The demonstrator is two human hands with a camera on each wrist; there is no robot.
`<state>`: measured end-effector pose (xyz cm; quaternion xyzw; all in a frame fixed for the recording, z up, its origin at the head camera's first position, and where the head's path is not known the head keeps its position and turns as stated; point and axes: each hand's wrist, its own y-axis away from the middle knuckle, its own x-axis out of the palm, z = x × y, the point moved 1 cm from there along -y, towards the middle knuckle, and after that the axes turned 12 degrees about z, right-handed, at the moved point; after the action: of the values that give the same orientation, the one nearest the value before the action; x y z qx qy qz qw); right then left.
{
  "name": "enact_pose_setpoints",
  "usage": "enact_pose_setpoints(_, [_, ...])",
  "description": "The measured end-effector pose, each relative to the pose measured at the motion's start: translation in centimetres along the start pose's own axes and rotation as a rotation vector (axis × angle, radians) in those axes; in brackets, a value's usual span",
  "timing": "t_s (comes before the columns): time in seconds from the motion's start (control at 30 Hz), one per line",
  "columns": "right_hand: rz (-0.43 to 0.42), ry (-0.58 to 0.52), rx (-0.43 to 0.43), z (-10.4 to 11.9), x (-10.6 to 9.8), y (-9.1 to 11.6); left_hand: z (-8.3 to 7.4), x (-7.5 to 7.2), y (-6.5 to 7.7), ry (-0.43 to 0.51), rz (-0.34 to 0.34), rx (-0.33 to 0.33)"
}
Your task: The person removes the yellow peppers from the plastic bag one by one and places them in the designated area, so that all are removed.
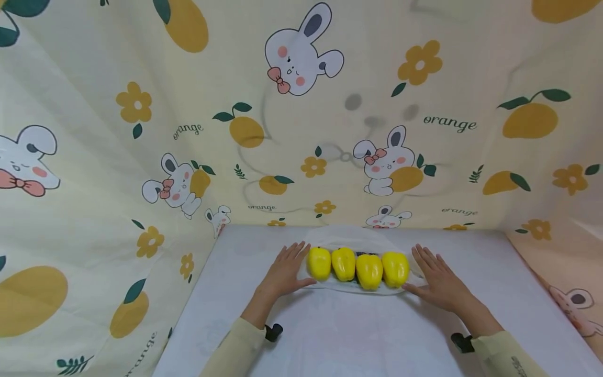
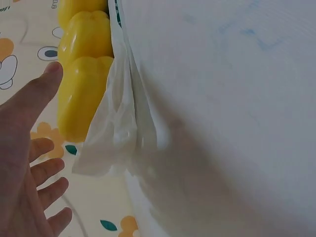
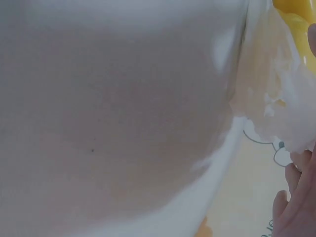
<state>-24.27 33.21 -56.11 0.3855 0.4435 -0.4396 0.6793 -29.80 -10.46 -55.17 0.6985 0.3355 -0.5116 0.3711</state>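
Several glossy yellow bell peppers [image 1: 369, 272] stand side by side in a row on a thin white plastic bag [image 1: 332, 284], which has some dark print showing between them. At the row's left end is my left hand [image 1: 284, 272], fingers spread and thumb pointing toward the nearest pepper. My right hand [image 1: 438, 283] mirrors it at the right end, its fingers also straight. Neither hand grips anything. In the left wrist view the peppers [image 2: 81, 98] sit just beyond the thumb, and the bag's crumpled edge [image 2: 116, 133] hangs loose. The right wrist view shows crumpled bag [image 3: 271, 79] near the fingers.
A white tabletop [image 1: 348, 340] extends in front of the bag and to both sides. Behind and beside it hangs a cream cloth [image 1: 292, 178] printed with rabbits, oranges and flowers. Both sleeves carry a small black device [image 1: 274, 332] at the wrist.
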Motion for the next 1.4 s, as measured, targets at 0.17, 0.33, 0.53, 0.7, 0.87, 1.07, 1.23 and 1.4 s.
enact_pose_setpoints(0.17, [0.006, 0.011, 0.012, 0.0, 0.0, -0.3, -0.3, 0.3, -0.8, -0.022, 0.008, -0.003])
enact_pose_setpoints(0.33, [0.021, -0.002, 0.021, -0.2, 0.1, -0.6, -0.5, 0.5, -1.2, -0.045, 0.012, -0.012])
enact_pose_setpoints(0.53, [0.029, -0.003, 0.031, -0.5, 0.6, -0.7, -0.9, 0.6, -1.8, -0.047, 0.005, -0.007])
enact_pose_setpoints(0.7, [0.035, -0.025, 0.032, -0.6, 0.8, -0.7, -1.1, 0.7, -2.1, -0.073, -0.014, -0.003])
enact_pose_setpoints(0.87, [0.032, -0.034, 0.033, -0.6, 0.7, -0.6, -1.2, 0.7, -2.3, -0.077, -0.024, -0.01])
enact_pose_setpoints(1.07, [0.037, -0.055, 0.038, -0.6, 1.0, -0.5, -1.2, 0.7, -2.5, -0.067, -0.02, -0.007])
enact_pose_setpoints(1.23, [0.056, -0.062, 0.048, -0.6, 1.2, -0.6, -1.1, 0.7, -2.6, -0.057, -0.031, 0.002])
enact_pose_setpoints(1.4, [0.047, -0.065, 0.039, -0.4, 1.2, -0.6, -1.1, 0.5, -2.5, -0.066, -0.041, 0.011])
